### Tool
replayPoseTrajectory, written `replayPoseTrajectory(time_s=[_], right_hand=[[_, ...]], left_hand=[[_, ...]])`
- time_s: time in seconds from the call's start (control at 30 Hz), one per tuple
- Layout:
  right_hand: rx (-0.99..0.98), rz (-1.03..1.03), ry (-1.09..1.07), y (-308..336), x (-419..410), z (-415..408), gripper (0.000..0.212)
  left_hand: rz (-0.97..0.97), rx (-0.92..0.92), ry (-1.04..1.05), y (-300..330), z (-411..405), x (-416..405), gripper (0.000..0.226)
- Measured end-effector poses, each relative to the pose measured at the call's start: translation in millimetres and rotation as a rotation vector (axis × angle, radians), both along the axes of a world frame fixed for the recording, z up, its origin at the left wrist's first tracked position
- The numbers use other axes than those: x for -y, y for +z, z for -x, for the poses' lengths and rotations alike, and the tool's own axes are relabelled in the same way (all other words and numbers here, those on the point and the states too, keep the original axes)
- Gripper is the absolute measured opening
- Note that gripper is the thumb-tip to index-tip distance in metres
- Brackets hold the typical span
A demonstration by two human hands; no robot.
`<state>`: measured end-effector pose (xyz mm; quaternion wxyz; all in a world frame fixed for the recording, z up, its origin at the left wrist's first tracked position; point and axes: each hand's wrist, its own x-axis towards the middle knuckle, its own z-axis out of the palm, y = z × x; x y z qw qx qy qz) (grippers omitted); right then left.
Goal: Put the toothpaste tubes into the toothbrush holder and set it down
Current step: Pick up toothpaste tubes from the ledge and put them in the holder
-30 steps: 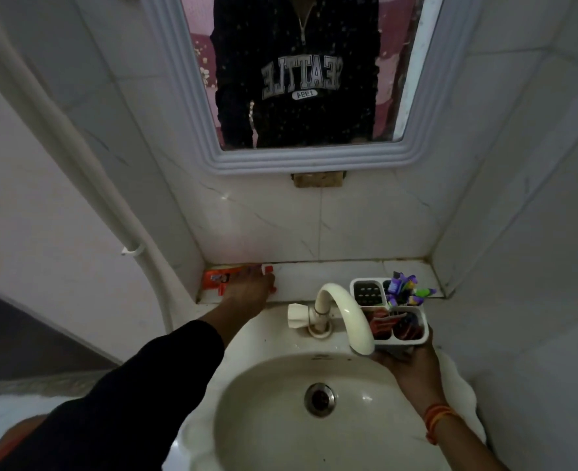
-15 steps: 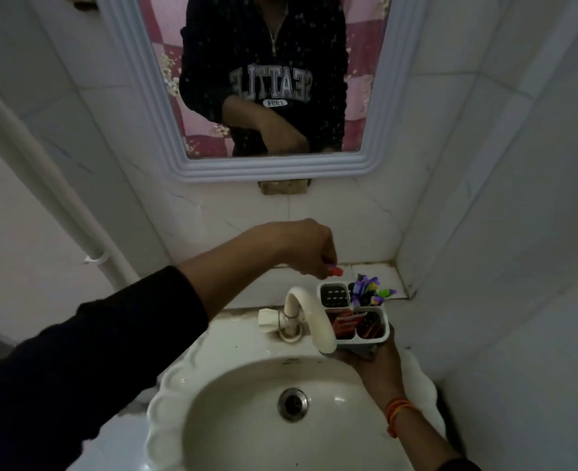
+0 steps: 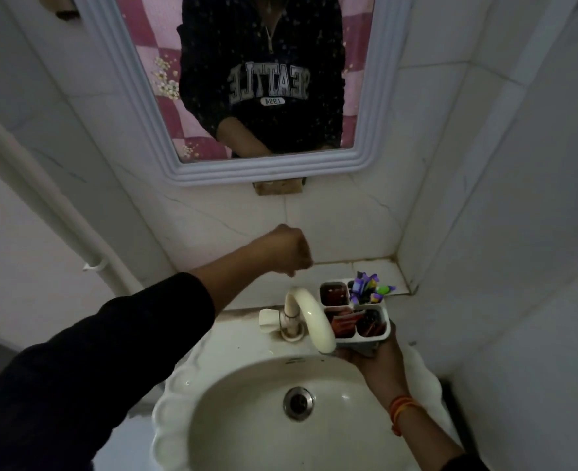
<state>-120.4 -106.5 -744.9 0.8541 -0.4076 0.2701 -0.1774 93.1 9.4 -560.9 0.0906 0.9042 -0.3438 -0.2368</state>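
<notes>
Head view: the toothbrush holder, a white four-compartment caddy, is held upright from below by the right hand, fingers wrapped about its base, just beside the tap and above the rim of the sink. Orange-red toothpaste tubes stand in the near-left compartment; the far-left compartment holds something dark reddish (too dim to identify). Purple and green toothbrushes project from the far-right compartment. The left hand is raised above the ledge, left of the holder and clear of it, fingers curled into a loose fist; whether it holds anything cannot be told. A mirror hangs on the tiled wall above
</notes>
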Motion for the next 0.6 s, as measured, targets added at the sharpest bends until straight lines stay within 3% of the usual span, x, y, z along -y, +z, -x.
replayPoseTrajectory(time_s=[0.03,0.07,0.13,0.23,0.33,0.37,0.4,0.47,0.5,0.6], right_hand=[[0.013,0.002,-0.009,-2.5,0.4,-0.2,0.121],[0.022,0.014,0.002,-3.9,0.8,0.7,0.104],[0.044,0.038,0.024,-14.7,5.4,4.2,0.050],[-0.058,0.126,0.083,-22.4,9.0,7.1,0.046],[-0.077,0.062,0.140,-11.2,9.1,7.3,0.093],[-0.068,0.113,0.085,-13.9,8.4,7.5,0.087],[-0.072,0.168,0.061,-17.7,8.5,8.2,0.068],[-0.011,0.068,0.053,-18.8,10.0,6.6,0.038],[-0.014,-0.001,0.032,-16.3,8.7,5.0,0.037],[-0.066,0.055,0.055,-14.6,8.8,4.9,0.052]], left_hand=[[-0.085,0.112,0.006,-10.4,-12.4,-13.3,0.029],[-0.179,0.189,-0.008,-22.7,-23.9,-29.0,0.036],[-0.361,0.178,0.032,-49.7,-38.8,-58.3,0.045],[-0.538,0.115,0.109,-89.7,-46.8,-96.1,0.071],[-0.445,0.165,0.112,-115.4,-55.6,-118.1,0.077],[-0.439,0.197,0.093,-121.0,-57.6,-122.6,0.074],[-0.445,0.239,0.081,-125.4,-58.0,-125.7,0.070],[-0.414,0.330,0.110,-130.9,-56.2,-129.1,0.062],[-0.390,0.376,0.123,-132.3,-54.8,-130.7,0.058],[-0.383,0.447,0.119,-127.2,-50.0,-134.3,0.052]])
